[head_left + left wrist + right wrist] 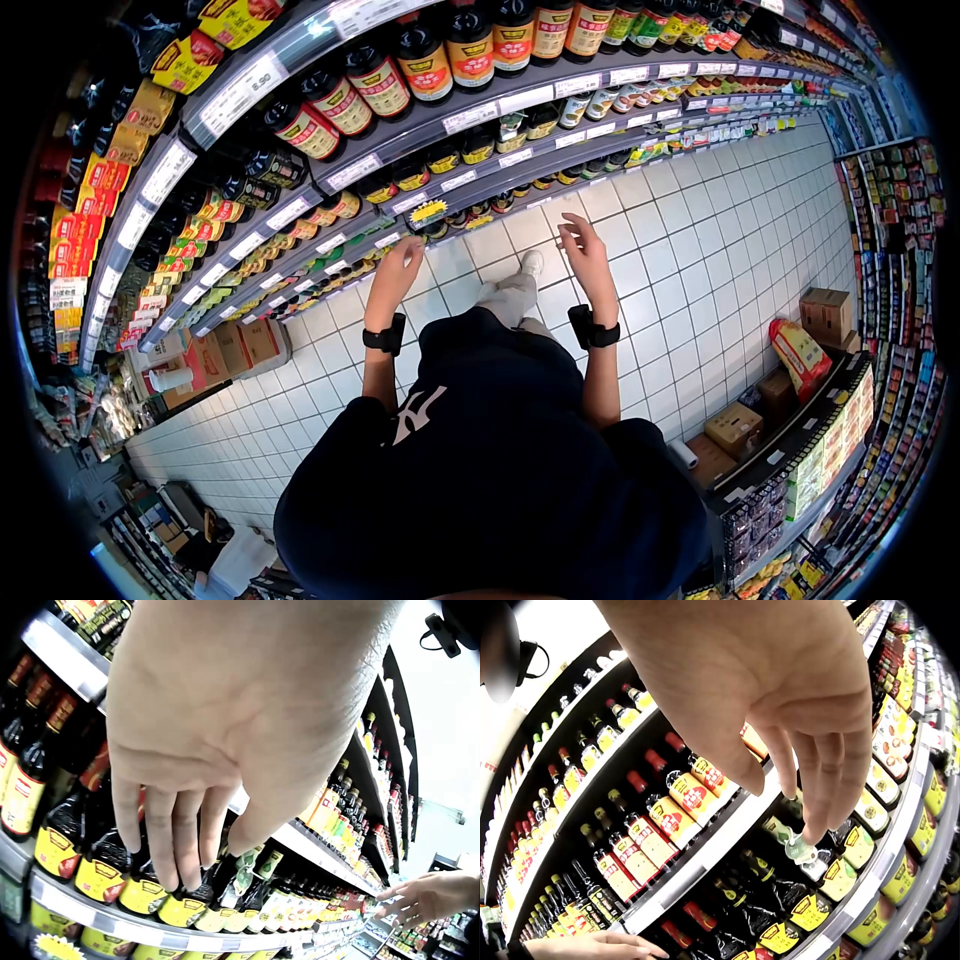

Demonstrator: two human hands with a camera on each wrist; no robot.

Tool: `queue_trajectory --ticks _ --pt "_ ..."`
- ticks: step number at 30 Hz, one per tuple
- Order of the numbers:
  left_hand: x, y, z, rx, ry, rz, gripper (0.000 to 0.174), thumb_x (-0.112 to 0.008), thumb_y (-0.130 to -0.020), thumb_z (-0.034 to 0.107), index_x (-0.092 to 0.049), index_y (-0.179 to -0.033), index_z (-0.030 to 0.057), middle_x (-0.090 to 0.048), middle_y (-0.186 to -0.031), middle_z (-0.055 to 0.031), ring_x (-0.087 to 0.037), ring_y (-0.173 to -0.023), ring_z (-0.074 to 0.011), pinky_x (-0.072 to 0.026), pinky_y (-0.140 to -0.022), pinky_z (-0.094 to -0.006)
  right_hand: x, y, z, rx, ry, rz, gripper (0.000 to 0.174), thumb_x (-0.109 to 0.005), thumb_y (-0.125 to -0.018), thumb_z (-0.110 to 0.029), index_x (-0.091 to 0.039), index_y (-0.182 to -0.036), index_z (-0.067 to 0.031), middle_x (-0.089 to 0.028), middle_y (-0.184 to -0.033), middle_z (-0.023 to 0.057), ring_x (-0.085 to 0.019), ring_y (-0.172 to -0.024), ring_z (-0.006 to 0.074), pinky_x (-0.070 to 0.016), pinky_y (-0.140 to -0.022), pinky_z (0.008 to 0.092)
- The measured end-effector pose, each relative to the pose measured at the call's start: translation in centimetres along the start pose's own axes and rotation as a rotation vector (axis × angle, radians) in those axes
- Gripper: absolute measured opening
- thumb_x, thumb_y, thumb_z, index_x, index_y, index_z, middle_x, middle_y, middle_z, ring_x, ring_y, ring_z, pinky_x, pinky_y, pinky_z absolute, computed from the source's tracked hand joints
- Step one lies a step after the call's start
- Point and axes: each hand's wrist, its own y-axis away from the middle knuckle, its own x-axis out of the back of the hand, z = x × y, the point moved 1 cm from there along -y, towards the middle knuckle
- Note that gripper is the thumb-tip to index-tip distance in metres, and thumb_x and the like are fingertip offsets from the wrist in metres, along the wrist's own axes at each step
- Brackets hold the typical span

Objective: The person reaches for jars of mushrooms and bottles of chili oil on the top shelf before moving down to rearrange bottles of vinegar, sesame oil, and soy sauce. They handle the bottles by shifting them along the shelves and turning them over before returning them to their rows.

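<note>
My left hand [398, 268] is held out in front of the shelves with relaxed fingers and nothing in it. In the left wrist view, the fingers [184, 832] hang down, overlapping a row of dark sauce bottles [146, 892] with yellow labels. My right hand [588, 262] is raised over the floor at the shelf front, also empty, its fingers loosely bent. In the right wrist view, that hand's fingertips overlap a bottle with a pale green tag [801, 849] at its neck. Bottles with red and cream labels [676, 810] stand one shelf up.
Curved shelves of bottles with white price strips [525, 98] run across the front. A yellow starburst sign [428, 212] hangs at a lower shelf edge. Cardboard boxes [735, 428] stand on the tiled floor [690, 270] at right, and more cartons [235, 350] at left.
</note>
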Motion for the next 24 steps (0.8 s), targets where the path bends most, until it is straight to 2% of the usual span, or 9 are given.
queue_trajectory --ticks 2,4,5,10,12,13,18,21,24 --pt "-1.7 -4.6 2.7 -0.137 0.029 0.102 0.026 -0.062 -0.1 0.017 -0.065 -0.12 0.0007 -0.073 -0.102 -0.0145 -0.07 -0.098 -0.0237 -0.0513 -0.089 -0.0334 2.8 -2.1 -2.1 0.012 0.03 0.021 0.034 -0.063 -0.098 -0.017 -0.06 -0.13 -0.0043 -0.073 -0.105 0.0161 -0.072 -0.088 0.0242 -0.0559 -0.075 0.0349" --pt "-2.3 -8.1 7.2 -0.312 0.151 0.343 0.025 -0.065 -0.097 0.012 -0.064 -0.119 -0.0002 -0.07 -0.106 -0.0153 -0.068 -0.099 -0.0292 -0.0515 -0.088 -0.0357 4.7 -5.4 -4.9 0.319 0.056 0.058 0.035 -0.065 -0.097 -0.018 -0.061 -0.128 -0.0031 -0.073 -0.106 0.016 -0.072 -0.091 0.0258 -0.0556 -0.075 0.0351" --pt "-2.1 -9.1 8.9 -0.31 0.152 0.342 0.025 -0.065 -0.097 0.012 -0.064 -0.119 -0.0002 -0.07 -0.106 -0.0153 -0.068 -0.099 -0.0292 -0.0515 -0.088 -0.0357 4.8 -5.1 -5.5 0.258 0.039 0.056 0.035 -0.067 -0.096 -0.018 -0.061 -0.127 -0.0022 -0.073 -0.11 0.0157 -0.071 -0.093 0.0276 -0.0551 -0.076 0.0343" --pt "-3.3 -13.9 15.4 -0.348 0.164 0.643 0.031 -0.066 -0.097 0.014 -0.062 -0.125 0.0024 -0.066 -0.118 -0.0126 -0.064 -0.11 -0.0272 -0.0485 -0.094 -0.037 3.7 -13.4 -18.8 0.652 0.115 0.075 0.044 -0.071 -0.094 -0.021 -0.058 -0.13 0.0001 -0.066 -0.123 0.0163 -0.069 -0.088 0.0238 -0.0533 -0.071 0.0343" --pt "-3.3 -14.3 16.8 -0.339 0.179 0.669 0.033 -0.068 -0.096 0.014 -0.062 -0.125 0.0013 -0.062 -0.124 -0.0135 -0.06 -0.117 -0.0278 -0.0458 -0.1 -0.0372 2.2 -16.2 -19.4 0.829 0.051 0.104 0.053 -0.072 -0.093 -0.025 -0.053 -0.134 0.002 -0.064 -0.121 0.018 -0.064 -0.08 0.0253 -0.0533 -0.074 0.0373" --pt "-4.0 -15.3 17.2 -0.365 0.137 0.753 0.038 -0.07 -0.095 0.015 -0.06 -0.129 0.0023 -0.059 -0.13 -0.0142 -0.056 -0.123 -0.0282 -0.0445 -0.103 -0.0384 0.7 -18.8 -21.6 0.7 0.03 0.064 0.058 -0.073 -0.092 -0.026 -0.051 -0.135 0.0056 -0.064 -0.122 0.0183 -0.066 -0.084 0.0274 -0.0539 -0.076 0.0383" --pt "-4.9 -18.4 18.3 -0.462 -0.05 0.94 0.057 -0.07 -0.096 0.02 -0.048 -0.146 0.0056 -0.038 -0.154 -0.0204 -0.036 -0.143 -0.0364 -0.0328 -0.114 -0.0489 -2.2 -24.9 -22.3 0.794 0.109 0.198 0.051 -0.076 -0.087 -0.036 -0.062 -0.11 0.0073 -0.068 -0.107 0.0292 -0.067 -0.094 0.0441 -0.0557 -0.077 0.047" --pt "-6.3 -21.1 17.5 -0.447 -0.323 0.949 0.081 -0.069 -0.096 0.026 -0.024 -0.16 0.0079 -0.009 -0.165 -0.0306 -0.01 -0.152 -0.0493 -0.0207 -0.119 -0.0593 -3.0 -26.9 -22.2 0.824 0.134 0.214 0.049 -0.076 -0.087 -0.04 -0.067 -0.1 0.0062 -0.071 -0.096 0.0273 -0.069 -0.087 0.0434 -0.0567 -0.075 0.0467" --pt "-7.4 -23.2 16.3 -0.473 -0.388 0.944 0.086 -0.065 -0.099 0.033 -0.015 -0.162 0.0038 0.0 -0.164 -0.0339 -0.005 -0.151 -0.0528 -0.0139 -0.12 -0.0607 -3.2 -28.6 -21.9 0.853 0.142 0.232 0.046 -0.076 -0.086 -0.041 -0.07 -0.095 0.0036 -0.071 -0.092 0.0249 -0.07 -0.083 0.0411 -0.0575 -0.073 0.0459"
